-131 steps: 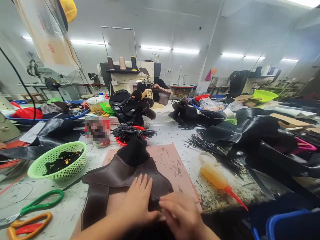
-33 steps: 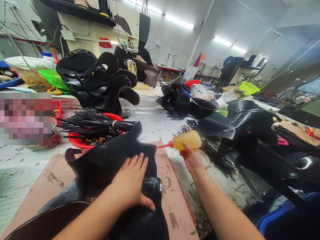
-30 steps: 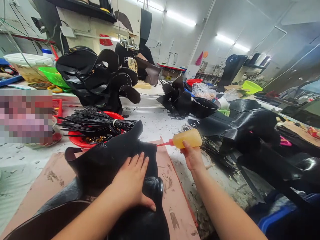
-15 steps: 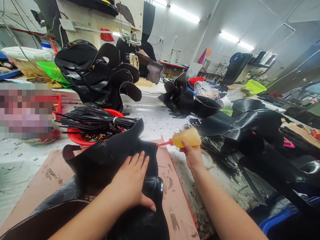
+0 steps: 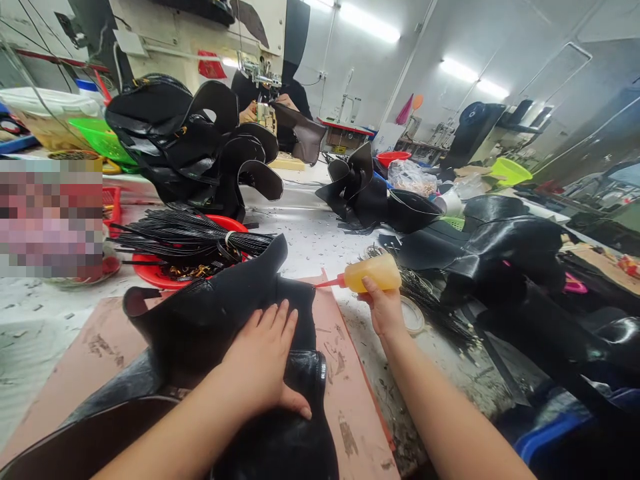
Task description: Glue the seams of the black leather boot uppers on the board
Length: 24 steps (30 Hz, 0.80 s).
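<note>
My left hand (image 5: 263,360) lies flat with fingers stretched on a black leather piece (image 5: 200,333), pressing it against the pink board (image 5: 345,387). In my right hand (image 5: 385,310) is a squeeze bottle (image 5: 374,273) of yellowish liquid, tipped on its side. Its thin red nozzle points left, and the tip meets the upper right edge of the leather. Whether any liquid is coming out is too small to tell. A roll of tape (image 5: 413,316) lies just behind my right hand.
A red bowl (image 5: 150,273) with a bundle of black straps (image 5: 195,237) stands behind the leather. Stacked black leather pieces (image 5: 165,147) are at the back left, more leather (image 5: 500,247) at the right. Across the table a person (image 5: 295,97) works at a sewing machine (image 5: 265,80).
The nozzle stays at the leather's edge and my left hand keeps its place. The view has shifted very slightly. The person opposite now shows both hands near the machine.
</note>
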Available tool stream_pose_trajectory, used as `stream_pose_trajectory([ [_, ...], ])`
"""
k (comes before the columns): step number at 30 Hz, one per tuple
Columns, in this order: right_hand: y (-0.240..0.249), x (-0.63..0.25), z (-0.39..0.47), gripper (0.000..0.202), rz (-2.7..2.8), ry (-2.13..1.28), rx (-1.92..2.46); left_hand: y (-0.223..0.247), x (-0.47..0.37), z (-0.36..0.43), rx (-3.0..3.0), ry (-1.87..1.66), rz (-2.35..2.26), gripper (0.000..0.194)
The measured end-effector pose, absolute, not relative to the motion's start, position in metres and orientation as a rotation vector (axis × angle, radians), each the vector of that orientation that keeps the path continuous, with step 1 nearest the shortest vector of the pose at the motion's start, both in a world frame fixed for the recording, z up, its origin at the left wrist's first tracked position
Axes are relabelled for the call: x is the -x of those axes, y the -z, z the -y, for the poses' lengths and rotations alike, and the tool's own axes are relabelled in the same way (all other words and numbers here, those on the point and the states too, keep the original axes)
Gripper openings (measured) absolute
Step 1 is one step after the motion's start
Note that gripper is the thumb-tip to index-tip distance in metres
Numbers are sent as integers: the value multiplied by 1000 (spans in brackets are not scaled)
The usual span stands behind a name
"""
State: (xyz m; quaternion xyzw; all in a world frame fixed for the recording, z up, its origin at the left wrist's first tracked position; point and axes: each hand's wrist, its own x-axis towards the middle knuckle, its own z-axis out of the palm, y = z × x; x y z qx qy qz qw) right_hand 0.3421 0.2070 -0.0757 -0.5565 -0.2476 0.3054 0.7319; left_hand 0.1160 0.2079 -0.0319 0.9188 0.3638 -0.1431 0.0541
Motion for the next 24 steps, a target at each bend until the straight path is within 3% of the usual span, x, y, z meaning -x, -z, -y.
stream_pose_trajectory([
  [24, 70, -327, -175, 52, 485, -750, 1267, 34, -115, -207, -2835, 331, -1073, 127],
])
